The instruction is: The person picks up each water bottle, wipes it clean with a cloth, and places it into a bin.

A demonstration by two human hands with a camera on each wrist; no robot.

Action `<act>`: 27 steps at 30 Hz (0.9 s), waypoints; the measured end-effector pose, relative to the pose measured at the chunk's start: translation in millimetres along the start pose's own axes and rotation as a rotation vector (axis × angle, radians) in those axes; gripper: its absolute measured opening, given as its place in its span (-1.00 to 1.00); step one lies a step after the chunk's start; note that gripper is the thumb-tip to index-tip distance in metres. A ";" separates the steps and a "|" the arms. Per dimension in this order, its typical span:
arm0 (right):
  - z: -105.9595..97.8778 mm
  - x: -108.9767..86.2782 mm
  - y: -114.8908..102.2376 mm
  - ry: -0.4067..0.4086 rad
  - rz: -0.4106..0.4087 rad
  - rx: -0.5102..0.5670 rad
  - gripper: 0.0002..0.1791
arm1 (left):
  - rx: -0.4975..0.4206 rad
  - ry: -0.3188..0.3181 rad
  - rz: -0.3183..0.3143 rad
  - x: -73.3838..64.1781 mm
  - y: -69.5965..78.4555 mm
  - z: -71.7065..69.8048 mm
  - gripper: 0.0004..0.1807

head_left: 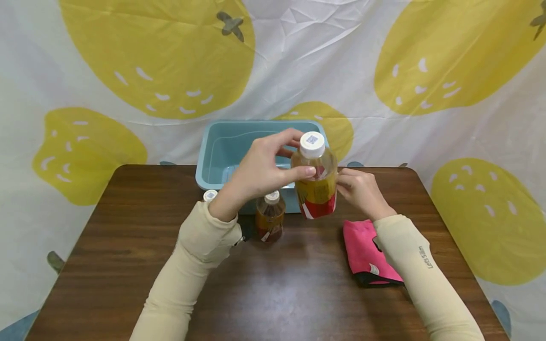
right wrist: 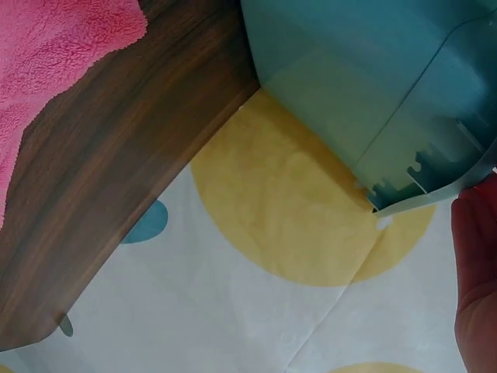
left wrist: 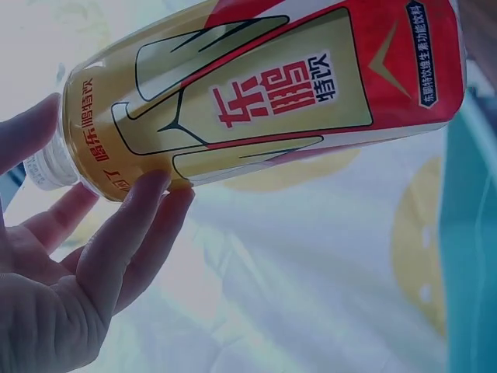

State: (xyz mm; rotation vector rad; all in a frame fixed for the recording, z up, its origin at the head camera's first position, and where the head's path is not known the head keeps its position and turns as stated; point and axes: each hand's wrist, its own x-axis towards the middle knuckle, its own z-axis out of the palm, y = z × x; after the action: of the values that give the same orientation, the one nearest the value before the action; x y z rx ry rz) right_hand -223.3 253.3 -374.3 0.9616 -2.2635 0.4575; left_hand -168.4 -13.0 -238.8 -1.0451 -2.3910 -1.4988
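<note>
My left hand (head_left: 266, 163) grips a drink bottle (head_left: 317, 189) high on its body, thumb on the near side and fingers on the far side. The bottle is upright in the head view, raised in front of the bin, with a white cap and a yellow and red label (left wrist: 264, 101). My right hand (head_left: 358, 189) is just right of the bottle, its fingers bent and the fingertips partly hidden behind it. In the right wrist view those fingers (right wrist: 470, 249) lie right at the rim of the blue bin (right wrist: 419, 203); I cannot tell what they hold.
A second bottle (head_left: 270, 220) stands before the bin; another white cap (head_left: 210, 195) shows behind my left wrist. The light-blue bin (head_left: 202, 161) sits at the table's back edge against a lemon-print curtain (head_left: 298, 57). A pink cloth (head_left: 360, 241) lies under my right forearm on the wooden table (head_left: 128, 237).
</note>
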 end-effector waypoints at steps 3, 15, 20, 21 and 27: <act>2.4 -0.6 0.6 0.024 -0.003 0.028 -0.84 | 0.016 0.041 -0.006 8.9 2.9 -14.1 -0.57; 5.8 -4.8 0.1 0.088 0.014 0.079 -0.81 | 0.105 0.117 -0.121 53.4 -23.2 -47.5 -0.51; 3.9 -4.4 -1.5 0.095 0.023 0.072 -0.77 | 0.073 0.088 -0.181 68.8 -48.6 -43.2 -0.53; 3.5 -4.4 -1.9 0.093 0.028 0.078 -0.78 | 0.066 0.076 -0.198 71.9 -53.8 -41.6 -0.53; 2.8 -5.4 -5.3 0.082 0.051 0.100 -0.78 | 0.063 -0.012 -0.287 91.2 -82.6 -33.2 -0.56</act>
State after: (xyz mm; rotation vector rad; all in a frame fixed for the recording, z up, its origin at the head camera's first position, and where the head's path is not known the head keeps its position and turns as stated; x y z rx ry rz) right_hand -217.6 251.0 -379.7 0.9188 -2.2124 0.6262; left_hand -295.6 -18.5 -242.7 -0.7241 -2.6690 -1.4882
